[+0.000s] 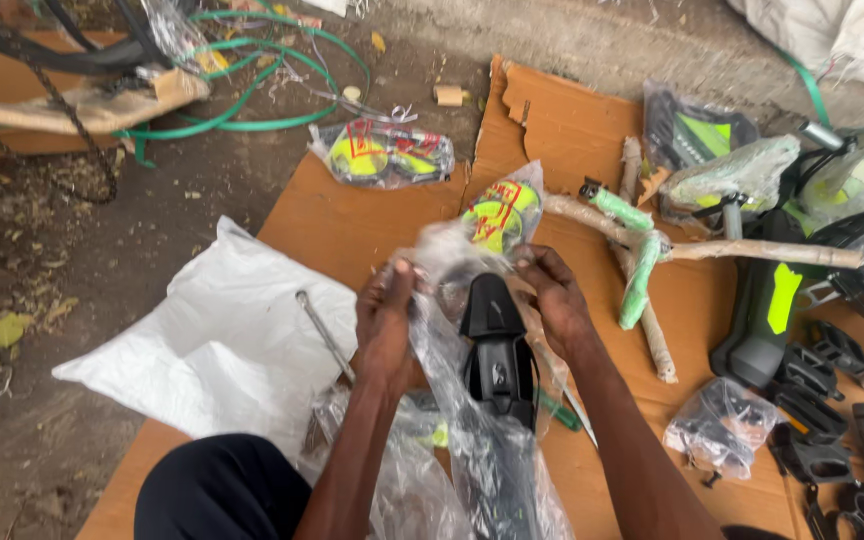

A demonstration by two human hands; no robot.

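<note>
Left grip [387, 320] and right grip [552, 297] both pinched shut on the clear plastic wrapping [452, 400], fingers curled into the film at its top edge. Between the grips, partly bared, a black moulded part [497, 350], possibly a mudguard; blur hides the detail. Unwrapping step apparently in hand: film stretched apart, part mostly sleeved below. Next move likely calls for peeling the film downward, gently. Just left of the left grip, a metal wrench [324, 333] on a white sack [212, 340]; beyond the right grip, wrapped frame tubes [652, 250] on cardboard [352, 220].
</note>
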